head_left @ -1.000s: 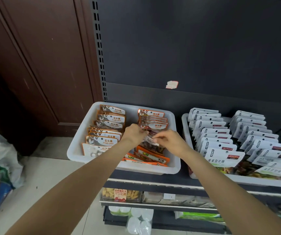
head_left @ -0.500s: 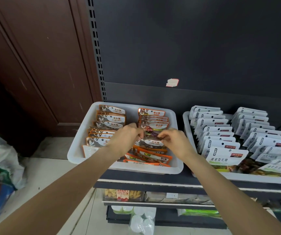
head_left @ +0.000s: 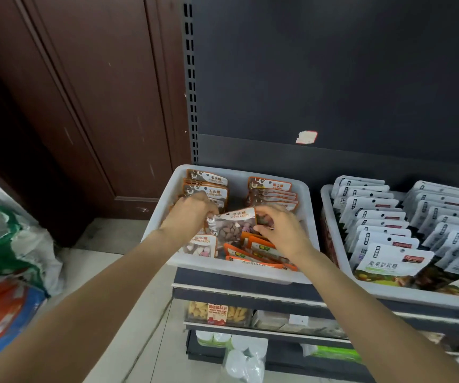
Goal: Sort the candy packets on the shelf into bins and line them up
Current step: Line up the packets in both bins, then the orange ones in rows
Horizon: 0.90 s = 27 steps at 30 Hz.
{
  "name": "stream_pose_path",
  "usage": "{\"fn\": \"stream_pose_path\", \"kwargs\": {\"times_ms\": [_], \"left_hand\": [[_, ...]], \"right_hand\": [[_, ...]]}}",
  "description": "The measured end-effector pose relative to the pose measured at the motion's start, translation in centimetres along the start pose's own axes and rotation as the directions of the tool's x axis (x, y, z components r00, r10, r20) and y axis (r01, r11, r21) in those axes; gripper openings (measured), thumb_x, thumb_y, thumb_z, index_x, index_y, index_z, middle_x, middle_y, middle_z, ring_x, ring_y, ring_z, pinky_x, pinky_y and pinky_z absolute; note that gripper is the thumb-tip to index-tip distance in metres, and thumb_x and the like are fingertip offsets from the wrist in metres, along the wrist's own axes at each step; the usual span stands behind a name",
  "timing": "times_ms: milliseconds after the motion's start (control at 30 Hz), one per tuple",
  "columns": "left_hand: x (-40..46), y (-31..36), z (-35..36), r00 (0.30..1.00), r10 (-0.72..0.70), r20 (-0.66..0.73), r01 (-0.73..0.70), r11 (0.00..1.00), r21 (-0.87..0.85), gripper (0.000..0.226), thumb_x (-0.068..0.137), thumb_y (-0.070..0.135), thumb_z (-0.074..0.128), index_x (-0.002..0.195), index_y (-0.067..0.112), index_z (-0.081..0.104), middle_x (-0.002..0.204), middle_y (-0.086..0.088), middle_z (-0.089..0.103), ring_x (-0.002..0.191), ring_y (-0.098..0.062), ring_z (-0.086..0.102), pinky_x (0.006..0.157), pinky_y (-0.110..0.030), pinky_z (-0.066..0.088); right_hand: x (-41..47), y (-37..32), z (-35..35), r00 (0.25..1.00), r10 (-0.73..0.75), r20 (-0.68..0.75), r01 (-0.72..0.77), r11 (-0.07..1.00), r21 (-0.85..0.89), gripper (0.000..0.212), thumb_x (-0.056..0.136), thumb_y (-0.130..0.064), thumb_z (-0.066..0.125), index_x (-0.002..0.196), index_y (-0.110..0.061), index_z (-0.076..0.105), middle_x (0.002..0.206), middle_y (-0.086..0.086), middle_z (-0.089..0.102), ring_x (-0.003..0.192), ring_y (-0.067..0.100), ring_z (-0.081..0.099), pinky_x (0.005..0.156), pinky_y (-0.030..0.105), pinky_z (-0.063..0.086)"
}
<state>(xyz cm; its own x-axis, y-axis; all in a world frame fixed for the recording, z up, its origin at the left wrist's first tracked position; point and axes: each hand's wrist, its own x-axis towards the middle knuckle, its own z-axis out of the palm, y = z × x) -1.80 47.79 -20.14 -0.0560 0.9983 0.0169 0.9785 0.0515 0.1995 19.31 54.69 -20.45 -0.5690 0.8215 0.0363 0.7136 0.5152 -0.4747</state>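
Candy packet (head_left: 232, 226) held up over the middle of the white bin (head_left: 310, 230), see-through, full of little sweets. Pinched at its left end by left hand (head_left: 188, 217), at its right end by right hand (head_left: 279, 229). More orange packets (head_left: 258, 251) lined up underneath. Second bin (head_left: 330, 219) of white packets just beside, on the shelf (head_left: 250, 286).

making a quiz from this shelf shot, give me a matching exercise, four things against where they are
Things:
1. stone candy packet
2. white packets
3. orange packets
4. paper scrap

Places:
A. front of the left bin
B. dark back panel
C. held by left hand and right hand
D. right bin

Pairs: 1-C, 2-D, 3-A, 4-B
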Motion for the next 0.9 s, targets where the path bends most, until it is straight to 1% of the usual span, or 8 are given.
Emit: {"fn": "stream_pose_path", "kwargs": {"times_ms": [67,200,333,467,533,633,767,900], "left_hand": [[-0.2,-1.0,-0.4,1.0,0.021,-0.001,-0.021,0.999,-0.033,0.032,0.091,0.009,0.058,0.118,0.025,0.066,0.121,-0.006,0.055,0.111,-0.028,0.056,0.102,-0.035,0.042],[-1.1,-2.5,-0.2,0.999,-0.022,-0.039,0.02,0.999,-0.048,0.03,0.091,0.003,0.058,0.113,0.02,0.068,0.121,-0.006,0.059,0.104,-0.025,0.059,0.099,-0.034,0.045],[-2.6,-3.9,0.3,0.997,-0.077,0.014,0.077,0.997,-0.006,0.027,0.092,0.003,0.051,0.105,0.021,0.066,0.113,-0.003,0.06,0.096,-0.025,0.059,0.088,-0.033,0.044],[-3.7,-4.4,0.7,0.989,-0.128,-0.075,0.124,0.991,-0.055,0.033,0.089,-0.002,0.053,0.113,0.018,0.063,0.119,-0.004,0.058,0.1,-0.028,0.058,0.088,-0.035,0.047],[-4.2,-4.2,0.7,0.993,-0.094,-0.067,0.082,0.985,-0.152,0.028,0.093,0.007,0.054,0.119,0.017,0.061,0.124,-0.002,0.056,0.106,-0.026,0.057,0.094,-0.037,0.048],[-5.2,-4.6,-0.1,0.999,-0.023,0.025,0.03,0.95,-0.312,0.023,0.091,0.026,0.062,0.113,0.02,0.062,0.116,0.004,0.059,0.096,-0.01,0.057,0.086,-0.026,0.05],[-5.6,-6.5,-0.5,0.995,0.058,0.087,-0.047,0.992,-0.121,0.015,0.086,0.02,0.068,0.1,0.023,0.069,0.11,0.006,0.058,0.103,-0.013,0.052,0.086,-0.023,0.043],[-5.7,-6.5,-0.5,0.997,-0.011,-0.081,0.001,0.992,-0.123,0.009,0.088,0.021,0.066,0.094,0.023,0.071,0.115,0.005,0.051,0.106,-0.015,0.045,0.088,-0.03,0.044]], "right_hand": [[0.4,-0.9,0.5,1.0,-0.027,0.01,0.026,0.998,0.052,0.045,0.089,-0.019,0.064,0.132,-0.024,0.051,0.128,0.001,0.059,0.113,0.016,0.058,0.095,0.035,0.051],[1.4,-3.0,1.4,1.0,-0.012,0.021,0.012,1.0,-0.02,0.019,0.095,-0.012,0.053,0.109,-0.017,0.065,0.103,0.006,0.068,0.09,0.018,0.065,0.085,0.033,0.055],[2.0,-5.1,2.6,0.989,-0.062,0.132,0.08,0.988,-0.131,0.014,0.094,-0.016,0.055,0.103,-0.017,0.067,0.098,0.005,0.067,0.089,0.02,0.064,0.079,0.031,0.055],[2.5,-6.2,3.2,0.982,-0.058,0.179,0.092,0.978,-0.188,0.008,0.091,-0.015,0.058,0.089,-0.018,0.065,0.089,0.004,0.065,0.082,0.021,0.063,0.07,0.03,0.052],[2.5,-6.5,3.3,0.984,-0.042,0.173,0.075,0.979,-0.19,0.007,0.09,-0.016,0.06,0.084,-0.019,0.06,0.087,0.002,0.063,0.082,0.021,0.062,0.068,0.028,0.048],[2.2,-7.0,4.0,0.984,-0.031,0.178,0.065,0.98,-0.188,0.008,0.09,-0.017,0.062,0.084,-0.02,0.057,0.092,0.004,0.064,0.086,0.021,0.063,0.073,0.029,0.051],[2.3,-8.1,4.5,0.994,-0.009,0.111,0.024,0.99,-0.136,0.015,0.09,-0.017,0.062,0.077,-0.019,0.056,0.086,0.004,0.063,0.083,0.021,0.062,0.074,0.032,0.051],[2.2,-8.6,5.3,0.994,0.054,0.09,-0.051,0.998,-0.035,0.017,0.09,-0.014,0.062,0.074,-0.018,0.058,0.082,0.003,0.061,0.08,0.023,0.063,0.073,0.036,0.054]]}}
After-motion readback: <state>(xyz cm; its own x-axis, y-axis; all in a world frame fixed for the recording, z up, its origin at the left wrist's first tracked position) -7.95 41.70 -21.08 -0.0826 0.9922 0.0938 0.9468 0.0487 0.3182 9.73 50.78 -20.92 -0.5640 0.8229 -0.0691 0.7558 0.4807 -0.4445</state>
